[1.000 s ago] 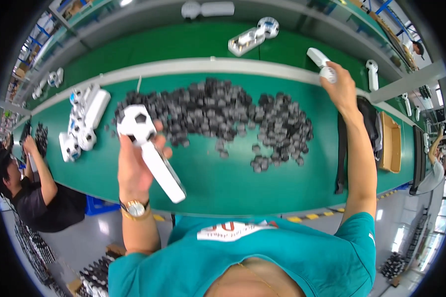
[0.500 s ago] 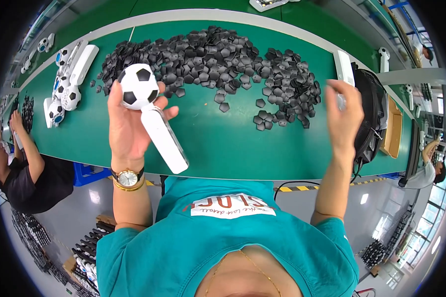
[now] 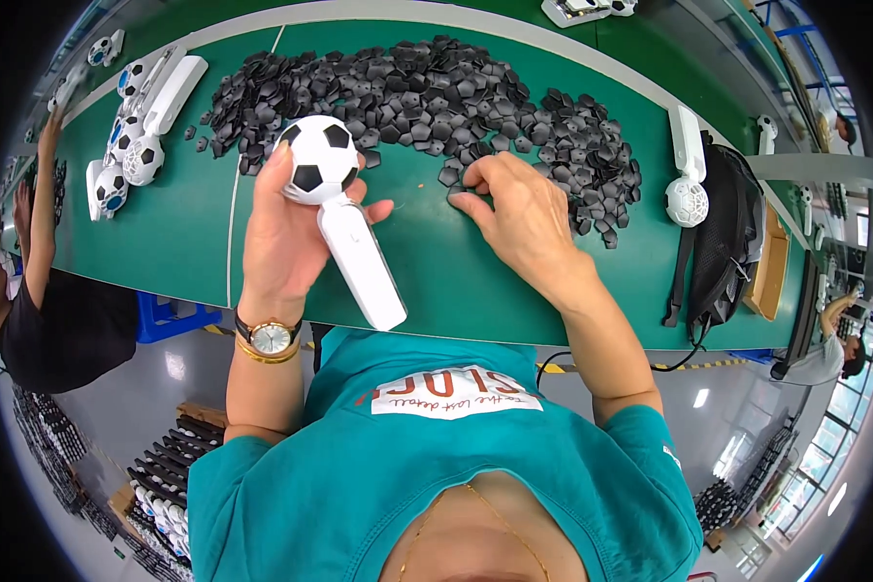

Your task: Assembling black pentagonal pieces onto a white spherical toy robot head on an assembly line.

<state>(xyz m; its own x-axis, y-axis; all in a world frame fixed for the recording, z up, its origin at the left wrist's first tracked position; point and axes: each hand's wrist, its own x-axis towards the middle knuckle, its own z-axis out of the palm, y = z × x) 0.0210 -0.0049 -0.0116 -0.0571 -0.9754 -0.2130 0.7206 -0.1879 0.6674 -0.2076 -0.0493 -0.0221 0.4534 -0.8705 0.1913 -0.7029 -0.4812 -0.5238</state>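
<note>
My left hand (image 3: 296, 228) is wrapped round a white handheld device with a soccer-ball head (image 3: 318, 160). Black pentagons mark the ball, and its straight white handle (image 3: 362, 267) slants down toward me. At the near edge of a heap of black pentagon pieces (image 3: 407, 102), my right hand (image 3: 524, 218) is bent down to the green table. Its thumb and forefinger close round a small black pentagon piece (image 3: 457, 191), mostly hidden by the fingertips.
Several similar white devices (image 3: 144, 155) lie at the left. Another, with an openwork ball head (image 3: 687, 202), lies at the right beside a black backpack (image 3: 723, 233). Behind the bag stands an open cardboard box (image 3: 769, 262). A co-worker (image 3: 53, 291) is at the far left.
My right hand has moved left from beside the backpack to the heap's near edge, and its fingers have closed on a piece. The left hand still holds the device, now slightly farther right.
</note>
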